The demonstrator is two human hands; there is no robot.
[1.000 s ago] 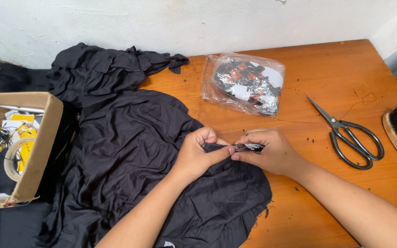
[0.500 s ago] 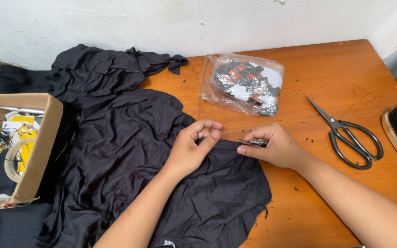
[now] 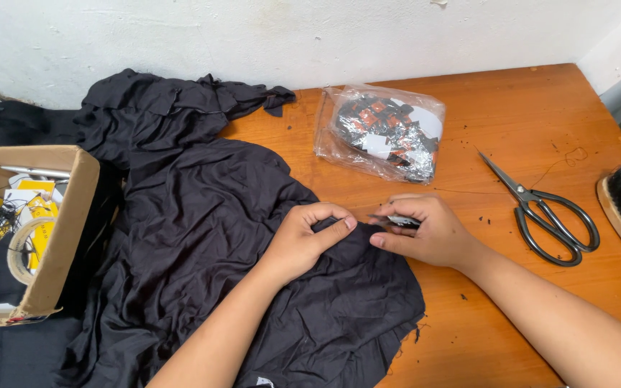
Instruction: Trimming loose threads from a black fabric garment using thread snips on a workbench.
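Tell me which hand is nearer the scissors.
Right. The right hand lies just left of the scissors on the table; the left hand rests farther left, on the black cloth.

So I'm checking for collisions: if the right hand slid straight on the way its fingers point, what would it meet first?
The right hand points leftward, so it would likely first meet the left hand, which pinches the crumpled black fabric garment right beside it.

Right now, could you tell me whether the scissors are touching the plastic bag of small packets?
Apart. The head view shows bare orange table between the scissors tip and the plastic bag edge; the blades point toward the bag without reaching it.
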